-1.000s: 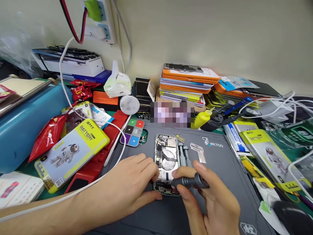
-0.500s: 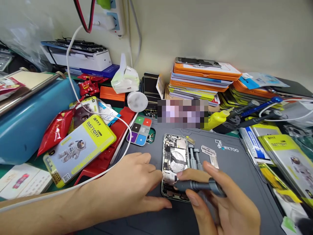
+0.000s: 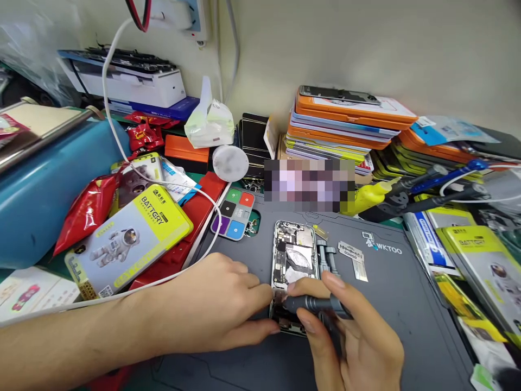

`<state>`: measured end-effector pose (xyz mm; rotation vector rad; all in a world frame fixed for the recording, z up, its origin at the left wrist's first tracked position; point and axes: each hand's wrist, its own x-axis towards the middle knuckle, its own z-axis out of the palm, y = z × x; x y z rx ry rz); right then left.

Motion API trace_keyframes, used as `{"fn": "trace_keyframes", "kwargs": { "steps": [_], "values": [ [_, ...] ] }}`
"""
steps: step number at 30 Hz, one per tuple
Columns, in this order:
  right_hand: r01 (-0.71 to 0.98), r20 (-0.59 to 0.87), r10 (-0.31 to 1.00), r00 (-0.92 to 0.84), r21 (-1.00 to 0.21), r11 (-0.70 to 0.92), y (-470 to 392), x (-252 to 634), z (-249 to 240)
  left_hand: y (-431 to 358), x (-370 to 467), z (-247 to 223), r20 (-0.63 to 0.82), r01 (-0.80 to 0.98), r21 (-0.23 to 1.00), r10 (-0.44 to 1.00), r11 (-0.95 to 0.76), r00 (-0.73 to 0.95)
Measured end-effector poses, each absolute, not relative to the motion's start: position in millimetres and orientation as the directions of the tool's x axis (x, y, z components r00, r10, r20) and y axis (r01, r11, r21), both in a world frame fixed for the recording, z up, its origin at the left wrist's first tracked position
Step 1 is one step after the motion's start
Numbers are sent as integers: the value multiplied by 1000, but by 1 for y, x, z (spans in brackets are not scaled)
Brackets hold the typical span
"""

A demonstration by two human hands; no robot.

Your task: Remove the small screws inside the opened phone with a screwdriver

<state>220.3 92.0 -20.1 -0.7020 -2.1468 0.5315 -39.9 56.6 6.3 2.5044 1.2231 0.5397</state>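
Observation:
An opened phone (image 3: 293,247) lies on the grey work mat, its circuit board, screws and silver inner parts exposed. My left hand (image 3: 226,304) holds the phone's lower left edge, fingers curled and thumb against the frame. Between the thumb and fingers of my right hand (image 3: 358,336) is a dark grey screwdriver (image 3: 317,305), held nearly level above the phone's lower part. Its tip is hidden by my fingers. Two more grey screwdrivers (image 3: 328,258) lie along the phone's right side, with a razor blade (image 3: 350,252) beyond them.
A coloured screw tray (image 3: 235,214) sits left of the phone on the work mat (image 3: 407,304). Battery packs (image 3: 130,244) and red pouches crowd the left. A white cable (image 3: 215,217) loops over my left forearm. Stacked boxes (image 3: 345,122), a yellow bottle (image 3: 371,196) and tool handles stand behind.
My right hand and the screwdriver have moved left and closer in over the phone's lower part. My left hand keeps its place at the phone's edge. The view has shifted slightly.

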Motion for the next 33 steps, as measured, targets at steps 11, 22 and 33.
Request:
{"fn": "trace_keyframes", "kwargs": {
  "steps": [11,22,33],
  "values": [
    [279,603,485,-634,-407,870,104,210,-5,54,-36,4,148,707,443,823,-551,549],
    [286,645,365,-671,-229,931,107,199,12,57,-37,0,149,691,439,805,-575,575],
    [221,646,523,-556,-492,842,101,214,-18,55,-37,2,153,723,387,813,-572,561]
  ]
}}
